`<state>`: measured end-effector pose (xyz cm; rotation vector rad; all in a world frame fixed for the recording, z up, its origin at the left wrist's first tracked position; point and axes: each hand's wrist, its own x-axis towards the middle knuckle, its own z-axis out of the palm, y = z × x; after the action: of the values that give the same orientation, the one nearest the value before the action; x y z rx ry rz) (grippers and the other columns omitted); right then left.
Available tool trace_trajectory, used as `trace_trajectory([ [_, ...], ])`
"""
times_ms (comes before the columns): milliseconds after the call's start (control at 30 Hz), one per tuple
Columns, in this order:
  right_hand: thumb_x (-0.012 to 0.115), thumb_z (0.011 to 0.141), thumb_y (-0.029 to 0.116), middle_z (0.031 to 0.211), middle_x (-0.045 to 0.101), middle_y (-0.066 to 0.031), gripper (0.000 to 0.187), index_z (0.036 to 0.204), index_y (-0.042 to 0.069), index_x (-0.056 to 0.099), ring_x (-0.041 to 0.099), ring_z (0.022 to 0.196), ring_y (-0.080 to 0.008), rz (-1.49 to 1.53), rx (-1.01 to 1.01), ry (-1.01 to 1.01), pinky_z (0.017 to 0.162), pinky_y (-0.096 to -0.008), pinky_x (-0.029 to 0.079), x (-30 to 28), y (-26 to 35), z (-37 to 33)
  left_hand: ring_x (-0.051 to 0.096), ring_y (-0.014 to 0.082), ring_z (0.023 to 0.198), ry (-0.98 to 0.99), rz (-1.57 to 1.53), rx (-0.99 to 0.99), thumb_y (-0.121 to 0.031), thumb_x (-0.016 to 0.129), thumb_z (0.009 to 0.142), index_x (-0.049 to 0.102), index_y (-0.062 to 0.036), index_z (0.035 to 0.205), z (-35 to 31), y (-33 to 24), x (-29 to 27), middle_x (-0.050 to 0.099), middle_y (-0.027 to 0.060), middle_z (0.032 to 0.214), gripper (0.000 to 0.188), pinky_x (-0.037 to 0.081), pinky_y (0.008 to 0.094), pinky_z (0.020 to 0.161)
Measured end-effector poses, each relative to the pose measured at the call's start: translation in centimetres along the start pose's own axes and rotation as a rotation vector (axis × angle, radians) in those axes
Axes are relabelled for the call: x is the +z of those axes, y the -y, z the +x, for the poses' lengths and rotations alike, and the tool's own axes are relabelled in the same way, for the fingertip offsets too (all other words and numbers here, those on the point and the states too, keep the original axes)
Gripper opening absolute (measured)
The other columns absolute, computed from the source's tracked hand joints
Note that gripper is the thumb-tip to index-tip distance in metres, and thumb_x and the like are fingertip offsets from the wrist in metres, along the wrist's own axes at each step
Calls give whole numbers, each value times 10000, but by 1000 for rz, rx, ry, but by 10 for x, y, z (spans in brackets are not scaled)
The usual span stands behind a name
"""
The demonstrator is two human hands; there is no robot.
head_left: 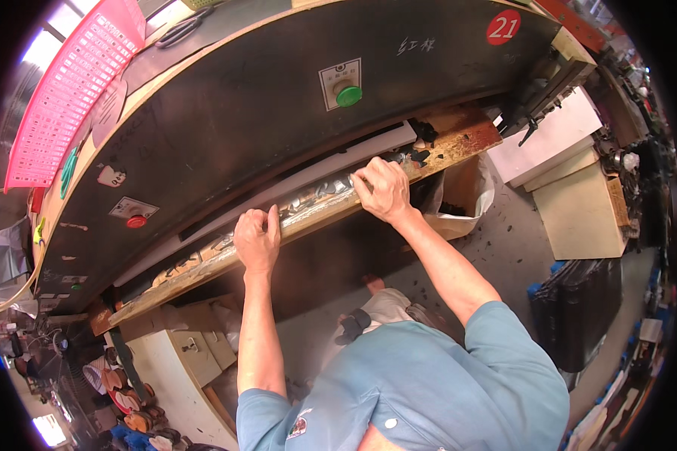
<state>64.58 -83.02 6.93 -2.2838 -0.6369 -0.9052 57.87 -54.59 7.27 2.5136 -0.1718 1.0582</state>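
Observation:
My left hand (257, 239) is closed at the near edge of a long wooden ledge (203, 279), its thumb pressed along the top. Farther right, my right hand (384, 189) is pinched closed, fingertips down at the ledge. Between the hands stretches a shiny clear plastic sheet (320, 197), with dark and light shapes showing under or on it. Both hands grip it near its ends, though the exact hold is hidden by my fingers. Tan cut pieces (189, 261) lie on the ledge left of my left hand.
A dark machine panel with a green button (349, 95) and red button (136, 222) rises beyond the ledge. Black scraps (421, 156) lie at the ledge's right end, above a white bag (470, 199). A pink basket (75, 94) stands upper left; boxes (579, 203) stand right.

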Motion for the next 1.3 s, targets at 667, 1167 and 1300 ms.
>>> trace_trajectory([
  [667, 752, 884, 142, 824, 665, -45, 61, 862, 86, 746, 660, 848, -257, 124, 4, 39, 784, -403, 472, 5, 0, -12, 596, 321, 771, -1, -12, -181, -203, 773, 930, 570, -46, 742, -27, 7, 10, 620, 108, 761, 319, 480, 455, 735],
  [1167, 804, 853, 83, 1035, 698, -153, 247, 1061, -28, 729, 694, 922, -293, 390, 246, 114, 842, -366, 552, -54, 83, -83, 593, 299, 761, 149, -195, -193, -47, 823, 836, 609, -62, 847, -161, -74, -65, 644, 85, 810, 214, 459, 424, 703],
  [1300, 911, 706, 318, 1456, 431, -321, 914, 1447, -39, 513, 485, 1300, -484, 205, 183, 319, 1075, -518, 458, -20, 117, -70, 659, 217, 720, 136, -454, -268, 18, 780, 888, 646, -4, 860, -162, -91, -92, 673, 100, 804, 138, 544, 336, 699],
])
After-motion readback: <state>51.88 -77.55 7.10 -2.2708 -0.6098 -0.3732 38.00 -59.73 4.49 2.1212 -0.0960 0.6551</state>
